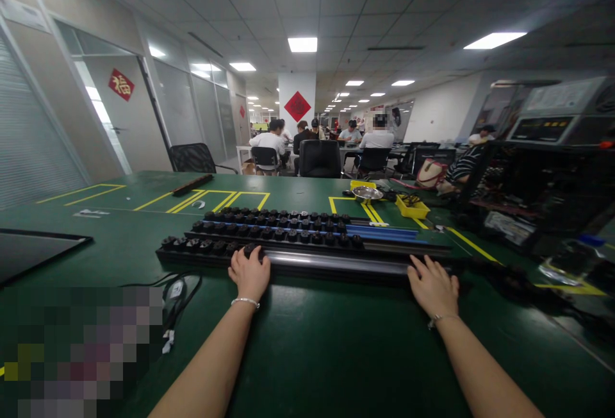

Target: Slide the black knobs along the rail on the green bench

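Across the green tabletop in front of me lies a long black metal rail (336,260), with several small black knob-like pieces (206,246) in a row along its left part. My left hand (250,275) is at the end of that row, its fingers bent around one black piece (252,250); the exact kind of piece is unclear. On the right part of the same rail rests my right hand (436,288), fingers stretched out and apart. Behind it lie more rails, with rows of similar black pieces (283,220) and a blue strip (379,233) at their right.
At the back right stand a metal bowl (368,193) and a yellow bin (412,207) with dark parts. Black cables (185,293) lie at left near a dark panel (38,251). A clear bottle (571,261) is at right. Several people sit at tables beyond.
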